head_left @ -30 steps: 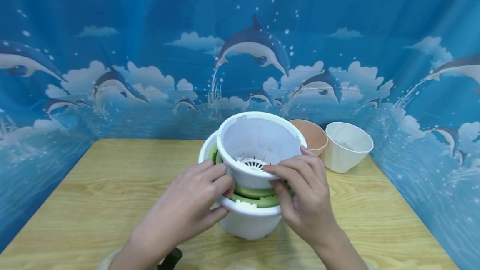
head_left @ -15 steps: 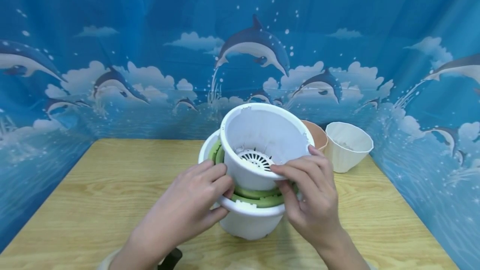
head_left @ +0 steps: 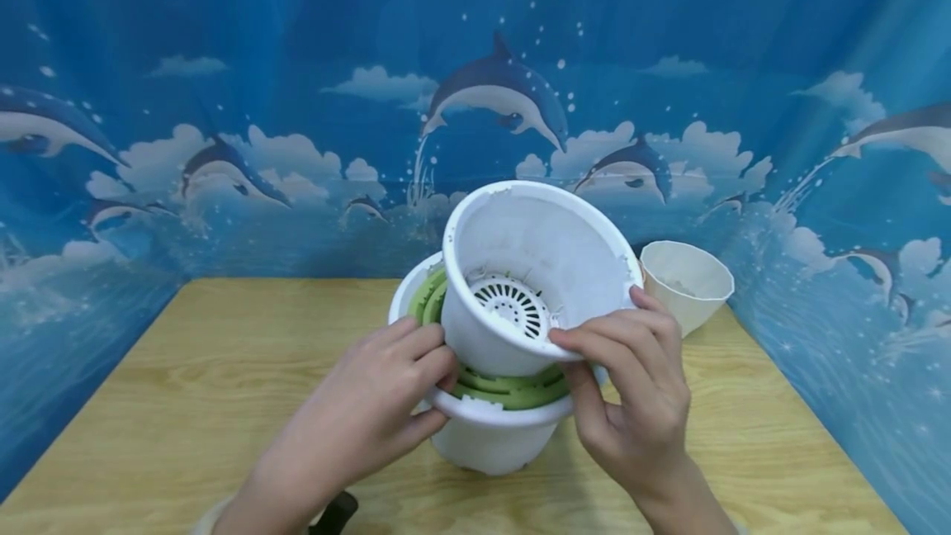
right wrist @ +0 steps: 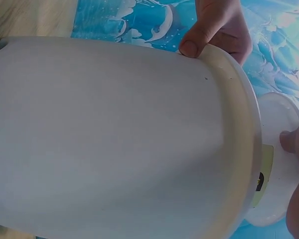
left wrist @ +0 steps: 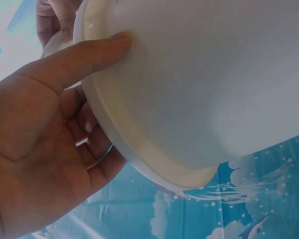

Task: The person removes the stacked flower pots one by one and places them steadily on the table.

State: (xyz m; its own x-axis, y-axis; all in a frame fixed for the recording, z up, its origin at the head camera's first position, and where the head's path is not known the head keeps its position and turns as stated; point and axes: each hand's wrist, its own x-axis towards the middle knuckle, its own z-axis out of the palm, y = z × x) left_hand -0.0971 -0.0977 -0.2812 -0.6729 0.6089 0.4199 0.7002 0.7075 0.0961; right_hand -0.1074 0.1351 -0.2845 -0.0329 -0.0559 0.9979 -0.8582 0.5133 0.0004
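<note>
A large white flower pot (head_left: 494,446) stands on the wooden table, with green rims (head_left: 513,393) nested inside it. My left hand (head_left: 371,403) grips its front left rim; in the left wrist view the thumb (left wrist: 102,52) lies on the outer wall, the other fingers curled at the rim. Above the green rims, a smaller white pot (head_left: 550,229) with a slotted bottom tilts toward me. My right hand (head_left: 631,378) pinches its lower right rim, thumb beneath and fingers over the edge. The right wrist view shows a green strip (right wrist: 265,162) with a dark label below the smaller pot.
A cream faceted pot (head_left: 687,283) stands at the table's back right. Beside it, only a sliver of an orange pot shows. Near my left wrist lies a dark object (head_left: 334,513). A blue dolphin-print curtain (head_left: 297,48) encloses the table's back and sides.
My right hand has moved up and right, raising the smaller white pot, which now covers most of the orange pot. My left hand stays on the large pot's rim.
</note>
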